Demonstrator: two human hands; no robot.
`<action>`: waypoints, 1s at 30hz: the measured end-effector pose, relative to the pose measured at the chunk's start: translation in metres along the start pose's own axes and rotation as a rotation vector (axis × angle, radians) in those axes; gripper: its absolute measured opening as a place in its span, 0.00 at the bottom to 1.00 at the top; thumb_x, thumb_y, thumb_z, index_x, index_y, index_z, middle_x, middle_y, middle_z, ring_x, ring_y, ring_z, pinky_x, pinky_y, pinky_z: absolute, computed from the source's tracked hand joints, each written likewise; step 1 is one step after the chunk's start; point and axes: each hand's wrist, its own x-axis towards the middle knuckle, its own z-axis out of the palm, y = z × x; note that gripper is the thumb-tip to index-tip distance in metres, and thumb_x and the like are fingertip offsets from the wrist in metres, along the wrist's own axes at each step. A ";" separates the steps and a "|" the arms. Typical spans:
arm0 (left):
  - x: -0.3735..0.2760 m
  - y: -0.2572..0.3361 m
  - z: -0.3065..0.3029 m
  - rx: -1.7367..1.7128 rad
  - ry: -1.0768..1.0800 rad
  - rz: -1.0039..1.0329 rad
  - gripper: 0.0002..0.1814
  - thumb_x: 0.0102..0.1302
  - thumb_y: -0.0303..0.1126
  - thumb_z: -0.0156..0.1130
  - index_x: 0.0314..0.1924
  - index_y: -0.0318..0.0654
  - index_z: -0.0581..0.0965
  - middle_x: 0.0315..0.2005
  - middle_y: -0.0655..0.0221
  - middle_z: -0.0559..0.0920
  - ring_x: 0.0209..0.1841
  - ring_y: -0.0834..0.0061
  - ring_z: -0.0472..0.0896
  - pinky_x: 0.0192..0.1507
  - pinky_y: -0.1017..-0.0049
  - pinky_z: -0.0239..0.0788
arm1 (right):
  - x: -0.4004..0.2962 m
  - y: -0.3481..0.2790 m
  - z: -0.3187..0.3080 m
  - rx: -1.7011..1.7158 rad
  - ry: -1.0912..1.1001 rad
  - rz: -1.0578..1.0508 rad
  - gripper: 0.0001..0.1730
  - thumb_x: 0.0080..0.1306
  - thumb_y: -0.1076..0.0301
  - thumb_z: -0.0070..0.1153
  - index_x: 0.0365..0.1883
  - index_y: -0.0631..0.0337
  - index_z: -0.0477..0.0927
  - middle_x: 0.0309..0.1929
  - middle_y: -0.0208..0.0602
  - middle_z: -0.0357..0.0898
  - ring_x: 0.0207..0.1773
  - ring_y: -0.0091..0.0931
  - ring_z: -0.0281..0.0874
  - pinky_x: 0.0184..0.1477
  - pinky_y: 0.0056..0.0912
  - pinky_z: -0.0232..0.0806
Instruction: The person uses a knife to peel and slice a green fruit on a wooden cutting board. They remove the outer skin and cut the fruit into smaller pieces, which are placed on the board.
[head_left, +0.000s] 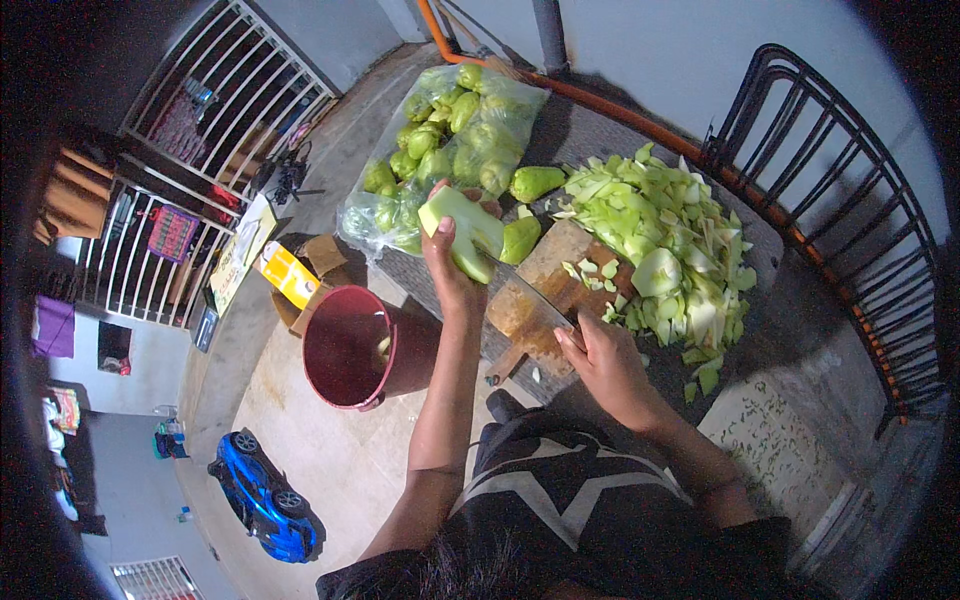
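Note:
My left hand (454, 262) holds up a peeled, pale green chayote (465, 229), which has a notch in its lower side. A knife (536, 292) is gripped by its handle in my right hand (600, 356), its blade pointing towards the chayote over a worn wooden cutting board (525, 315). Small pale scraps (592, 274) lie on the board. Right of the board spreads a large heap of green peelings (667, 240). Two unpeeled chayotes, one upper (538, 182) and one lower (520, 238), lie just beyond the board, beside a clear plastic bag (525, 112) full of whole ones.
A dark red bucket (416, 352) stands left of the board, with a pale piece inside. Behind it is an open cardboard box (322, 255). A blue toy car (262, 502) sits on the floor at lower left. A black metal railing (832, 150) curves along the right.

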 end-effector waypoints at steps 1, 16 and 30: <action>-0.001 -0.001 0.001 0.001 0.004 0.003 0.37 0.57 0.46 0.61 0.62 0.37 0.62 0.45 0.55 0.75 0.46 0.58 0.78 0.48 0.64 0.72 | 0.001 -0.001 0.001 -0.018 0.017 -0.019 0.12 0.69 0.64 0.50 0.33 0.65 0.69 0.23 0.53 0.74 0.27 0.49 0.75 0.27 0.48 0.63; -0.005 -0.001 -0.002 0.210 0.166 0.248 0.36 0.56 0.44 0.63 0.61 0.35 0.64 0.45 0.57 0.76 0.46 0.61 0.78 0.47 0.65 0.72 | 0.013 -0.002 0.030 -0.198 0.209 -0.150 0.12 0.67 0.67 0.52 0.32 0.68 0.68 0.22 0.53 0.72 0.29 0.50 0.74 0.30 0.47 0.65; 0.005 0.012 0.001 -0.255 -0.066 0.079 0.36 0.59 0.47 0.57 0.63 0.39 0.60 0.48 0.56 0.72 0.51 0.54 0.73 0.57 0.60 0.66 | 0.020 -0.012 0.005 0.285 0.022 0.003 0.11 0.67 0.69 0.53 0.32 0.67 0.68 0.22 0.49 0.72 0.23 0.43 0.70 0.28 0.38 0.63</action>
